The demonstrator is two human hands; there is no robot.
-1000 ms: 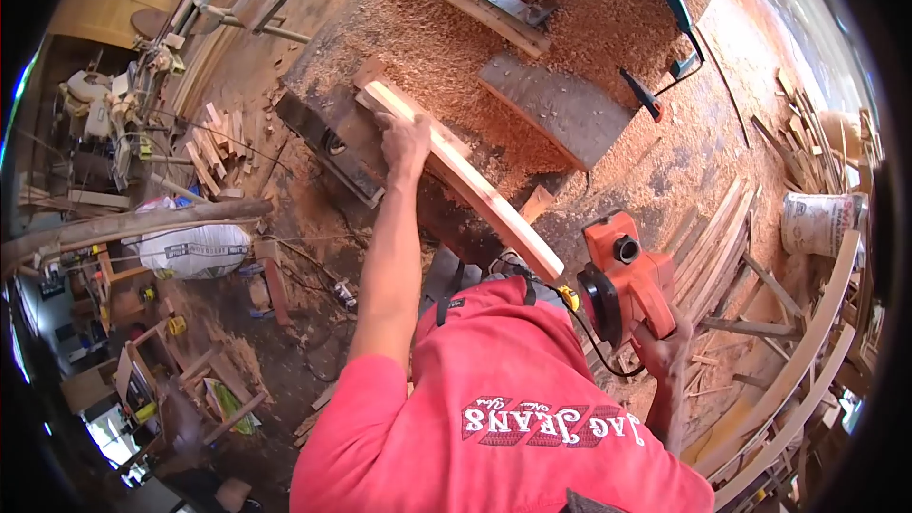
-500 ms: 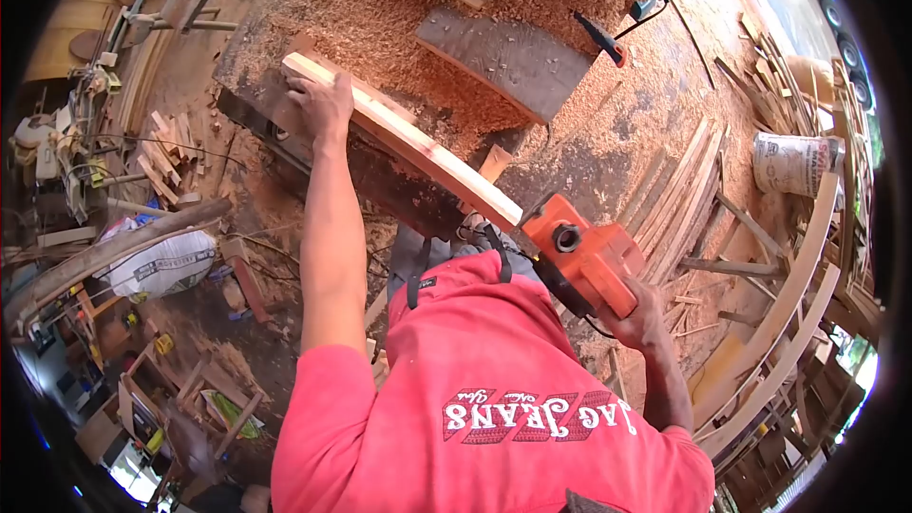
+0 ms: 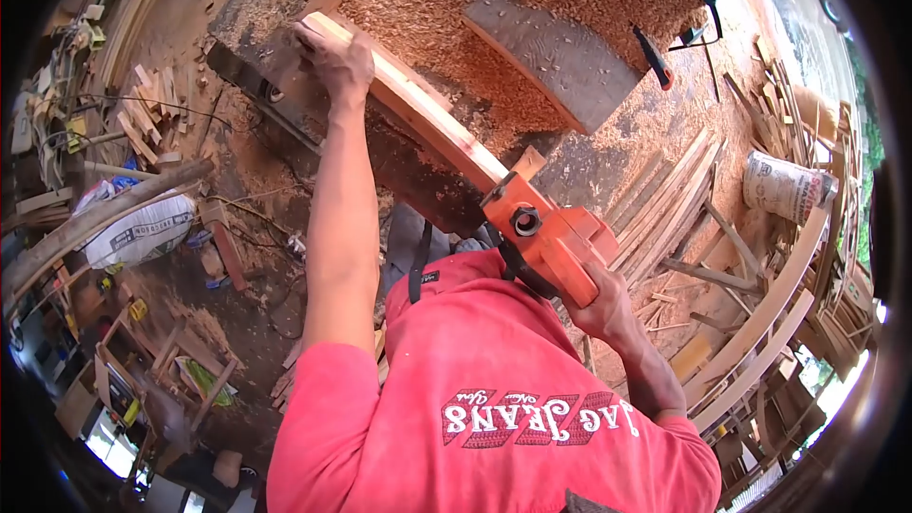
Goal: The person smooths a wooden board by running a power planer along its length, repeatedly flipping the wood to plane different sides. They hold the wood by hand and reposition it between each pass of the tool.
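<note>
A long pale squared length of wood (image 3: 432, 122) lies slantwise along the near edge of the workbench (image 3: 285, 76). My left hand (image 3: 344, 62) is closed around its far left end. In my right hand (image 3: 606, 304) I grip the rear handle of an orange electric planer (image 3: 551, 239). The planer's front meets the near right end of the wood. Its underside is hidden from this angle.
Shavings (image 3: 399, 0) cover much of the bench, and a wide grey board (image 3: 560, 62) lies among them. A clamp (image 3: 654, 57) is at the bench's far right. Strips of wood (image 3: 670, 195), a white bucket (image 3: 787, 182) and a white sack (image 3: 142, 228) are on the floor.
My right hand has brought the planer leftward and up against the near end of the wood. My left hand keeps its hold at the far end. The camera view has shifted slightly.
</note>
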